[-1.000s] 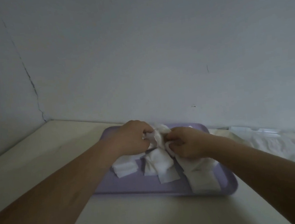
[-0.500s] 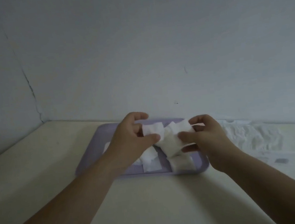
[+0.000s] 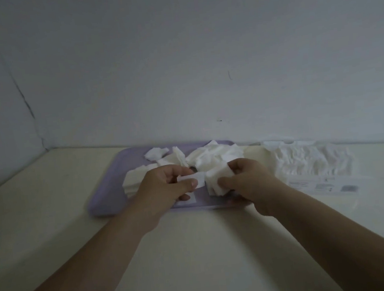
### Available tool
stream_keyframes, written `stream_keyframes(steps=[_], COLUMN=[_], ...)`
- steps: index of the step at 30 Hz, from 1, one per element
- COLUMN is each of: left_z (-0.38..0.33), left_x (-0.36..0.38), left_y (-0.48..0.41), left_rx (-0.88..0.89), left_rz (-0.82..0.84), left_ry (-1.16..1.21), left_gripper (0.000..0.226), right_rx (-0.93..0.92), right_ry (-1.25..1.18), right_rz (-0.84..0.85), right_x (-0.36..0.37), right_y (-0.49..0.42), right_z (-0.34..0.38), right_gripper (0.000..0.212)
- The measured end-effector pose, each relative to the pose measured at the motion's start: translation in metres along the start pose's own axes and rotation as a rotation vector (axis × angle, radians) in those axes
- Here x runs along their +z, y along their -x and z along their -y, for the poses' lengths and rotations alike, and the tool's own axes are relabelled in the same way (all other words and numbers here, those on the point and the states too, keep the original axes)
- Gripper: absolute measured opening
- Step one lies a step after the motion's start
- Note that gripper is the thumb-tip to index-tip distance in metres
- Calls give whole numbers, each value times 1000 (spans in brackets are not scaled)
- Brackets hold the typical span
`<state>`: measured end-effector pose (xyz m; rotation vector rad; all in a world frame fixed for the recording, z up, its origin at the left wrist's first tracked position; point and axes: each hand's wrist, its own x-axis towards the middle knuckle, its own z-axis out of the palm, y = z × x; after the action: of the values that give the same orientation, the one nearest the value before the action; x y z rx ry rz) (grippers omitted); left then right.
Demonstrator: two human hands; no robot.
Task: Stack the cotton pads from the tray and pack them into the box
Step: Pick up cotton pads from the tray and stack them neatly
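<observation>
A lilac tray (image 3: 106, 198) lies on the cream table against the wall, strewn with white square cotton pads (image 3: 208, 159). Over the tray's near edge, my left hand (image 3: 165, 191) pinches a single flat pad (image 3: 194, 181) between thumb and fingers. Right beside it, my right hand (image 3: 247, 182) grips a small stack of pads (image 3: 216, 180) by its side. More pads lie flat at the tray's left, partly behind my left hand. No box can be made out clearly.
To the right of the tray lies crumpled white plastic packaging (image 3: 312, 162) with a printed label strip (image 3: 322, 184) in front of it. The wall runs close behind the tray, and a corner sits at far left.
Both hands have come nearer and lower, from above the pile to the tray's near edge. The left hand's pad now sits beside the stack held in the right hand.
</observation>
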<state>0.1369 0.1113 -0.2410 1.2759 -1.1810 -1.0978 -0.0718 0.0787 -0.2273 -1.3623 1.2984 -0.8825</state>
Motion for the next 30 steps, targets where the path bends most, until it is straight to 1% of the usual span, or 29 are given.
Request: stream_keyframes(steps=[1, 3, 5, 7, 9, 13, 17, 18, 20, 24, 27, 30], left_z=[1, 2, -1, -4, -5, 1, 4, 6, 7, 9, 10, 12], left_x=[0, -1, 2, 9, 17, 28, 24, 23, 24, 29, 28, 30], left_y=[-1, -4, -7, -9, -11, -15, -17, -18, -17, -18, -19, -17], left_rx=[9, 25, 30, 44, 55, 36, 66, 66, 66, 77, 105, 119], left_rz=[1, 27, 75, 132, 182, 237, 259, 258, 239, 210, 169, 142], left_ry=[6, 39, 71, 82, 101, 141, 159, 152, 119, 86, 86, 110], left_gripper=[29, 43, 50, 50, 49, 50, 69, 71, 66, 56, 47, 46], right_rx=[-24, -79, -73, -68, -118, -184, -198, -196, -207, -217, -263, -281], right_ry=[41, 70, -34, -137, -144, -131, -143, -136, -129, -151, -112, -120], right_rz=[-6, -11, 27, 71, 79, 75, 113, 117, 114, 82, 87, 128], right_x=[1, 1, 0, -4, -9, -15, -17, -15, -13, -10, -9, -9], right_y=[-4, -9, -11, -8, -8, -12, -13, -15, -16, -16, -14, -13], right_z=[2, 5, 2, -1, -5, -13, -18, -20, -23, -26, -27, -27], right_gripper=[24, 18, 13, 10, 7, 7, 8, 9, 9, 22, 15, 19])
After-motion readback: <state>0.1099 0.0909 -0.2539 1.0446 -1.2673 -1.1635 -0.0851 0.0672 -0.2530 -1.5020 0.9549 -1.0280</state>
